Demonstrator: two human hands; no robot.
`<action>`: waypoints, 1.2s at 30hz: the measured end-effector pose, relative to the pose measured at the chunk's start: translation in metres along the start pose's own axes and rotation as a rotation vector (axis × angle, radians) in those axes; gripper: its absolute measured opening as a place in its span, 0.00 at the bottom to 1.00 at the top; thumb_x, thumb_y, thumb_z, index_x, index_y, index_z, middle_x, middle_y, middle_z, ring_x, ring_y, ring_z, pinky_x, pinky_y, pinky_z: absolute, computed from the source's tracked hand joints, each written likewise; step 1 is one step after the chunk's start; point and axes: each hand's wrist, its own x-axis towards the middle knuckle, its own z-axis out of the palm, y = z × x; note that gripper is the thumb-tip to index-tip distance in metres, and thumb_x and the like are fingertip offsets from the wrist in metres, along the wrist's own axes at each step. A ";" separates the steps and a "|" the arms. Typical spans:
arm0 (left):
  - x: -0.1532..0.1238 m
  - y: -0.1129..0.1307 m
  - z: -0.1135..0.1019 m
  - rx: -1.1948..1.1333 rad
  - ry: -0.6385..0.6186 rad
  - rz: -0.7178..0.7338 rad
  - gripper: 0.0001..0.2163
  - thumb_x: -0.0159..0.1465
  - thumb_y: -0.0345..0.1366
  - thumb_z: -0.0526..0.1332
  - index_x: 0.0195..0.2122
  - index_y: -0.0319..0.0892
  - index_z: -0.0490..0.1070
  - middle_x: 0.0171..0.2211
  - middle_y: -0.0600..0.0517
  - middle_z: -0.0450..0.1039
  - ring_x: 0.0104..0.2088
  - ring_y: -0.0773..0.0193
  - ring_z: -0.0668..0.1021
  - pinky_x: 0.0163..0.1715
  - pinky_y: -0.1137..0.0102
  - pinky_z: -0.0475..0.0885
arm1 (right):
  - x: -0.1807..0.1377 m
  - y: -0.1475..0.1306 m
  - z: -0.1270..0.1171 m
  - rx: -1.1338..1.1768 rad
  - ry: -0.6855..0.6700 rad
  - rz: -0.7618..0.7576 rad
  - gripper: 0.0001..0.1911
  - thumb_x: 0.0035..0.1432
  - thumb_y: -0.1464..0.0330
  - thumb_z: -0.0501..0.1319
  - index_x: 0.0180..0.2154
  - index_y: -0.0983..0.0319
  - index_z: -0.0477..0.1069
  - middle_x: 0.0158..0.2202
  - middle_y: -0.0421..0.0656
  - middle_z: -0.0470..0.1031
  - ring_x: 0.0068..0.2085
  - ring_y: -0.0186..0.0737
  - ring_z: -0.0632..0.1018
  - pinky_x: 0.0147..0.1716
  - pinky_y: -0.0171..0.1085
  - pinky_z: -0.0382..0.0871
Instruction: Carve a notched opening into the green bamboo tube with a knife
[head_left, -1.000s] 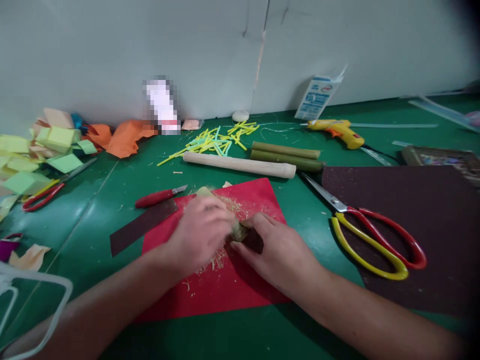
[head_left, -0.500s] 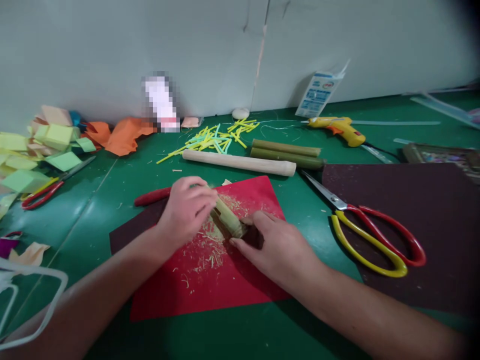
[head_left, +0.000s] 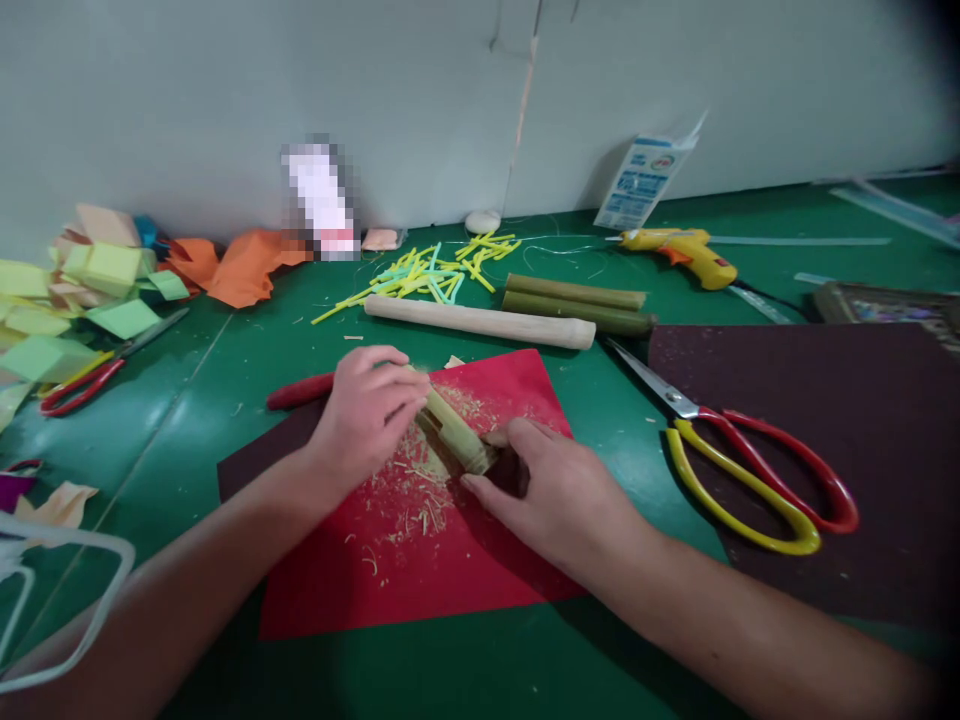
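A short greenish bamboo piece (head_left: 456, 435) lies slanted on a red sheet (head_left: 442, 560) strewn with pale shavings (head_left: 409, 490). My left hand (head_left: 367, 410) is closed round the piece's upper end. My right hand (head_left: 559, 495) is closed on a dark scrap of sandpaper (head_left: 514, 474) pressed against the piece's lower end. A red-handled knife (head_left: 300, 392) lies just behind my left hand, partly hidden by it.
Red-and-yellow scissors (head_left: 739, 465) rest on a dark sandpaper sheet (head_left: 840, 400) to the right. Behind lie a wooden dowel (head_left: 480, 322), two bamboo sticks (head_left: 577, 305), cut straws (head_left: 427, 272), a glue gun (head_left: 682, 250). Coloured paper (head_left: 82, 300) and smaller scissors (head_left: 97, 365) sit left.
My left hand slid back along the bamboo piece from beside my right hand to its far end, uncovering the piece. More shavings show on the red sheet. My right hand stayed put.
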 end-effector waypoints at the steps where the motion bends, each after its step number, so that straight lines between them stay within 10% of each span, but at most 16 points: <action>1: 0.000 0.001 0.000 0.007 0.022 -0.011 0.07 0.64 0.31 0.55 0.36 0.44 0.73 0.38 0.54 0.77 0.46 0.59 0.70 0.48 0.58 0.63 | 0.000 0.000 0.000 0.004 -0.007 0.001 0.10 0.50 0.61 0.60 0.30 0.59 0.64 0.28 0.40 0.74 0.28 0.38 0.73 0.24 0.35 0.59; 5: 0.000 -0.002 0.000 -0.101 -0.110 0.142 0.08 0.63 0.31 0.54 0.37 0.43 0.73 0.40 0.54 0.76 0.47 0.58 0.70 0.48 0.60 0.63 | -0.001 0.001 0.001 0.044 -0.027 -0.006 0.10 0.50 0.62 0.60 0.33 0.60 0.65 0.29 0.40 0.74 0.30 0.39 0.74 0.26 0.36 0.60; 9: 0.000 -0.008 -0.001 0.065 0.025 -0.016 0.08 0.63 0.32 0.55 0.36 0.45 0.74 0.38 0.54 0.77 0.48 0.55 0.69 0.48 0.55 0.61 | -0.002 0.001 0.001 0.030 -0.035 0.020 0.10 0.52 0.60 0.59 0.33 0.60 0.65 0.30 0.41 0.74 0.30 0.39 0.74 0.26 0.36 0.60; 13: -0.002 -0.001 -0.002 -0.054 -0.105 0.149 0.09 0.64 0.32 0.54 0.39 0.43 0.73 0.42 0.53 0.75 0.47 0.59 0.69 0.49 0.60 0.62 | -0.002 0.000 -0.001 0.032 -0.032 -0.021 0.09 0.52 0.62 0.59 0.34 0.60 0.65 0.29 0.41 0.73 0.30 0.39 0.73 0.26 0.36 0.60; 36: 0.000 0.006 0.003 -0.024 0.015 0.145 0.07 0.63 0.30 0.55 0.38 0.43 0.72 0.39 0.53 0.75 0.45 0.59 0.70 0.47 0.60 0.63 | 0.001 0.000 -0.001 -0.014 -0.010 -0.049 0.08 0.53 0.61 0.56 0.31 0.60 0.63 0.28 0.40 0.71 0.27 0.36 0.70 0.24 0.35 0.56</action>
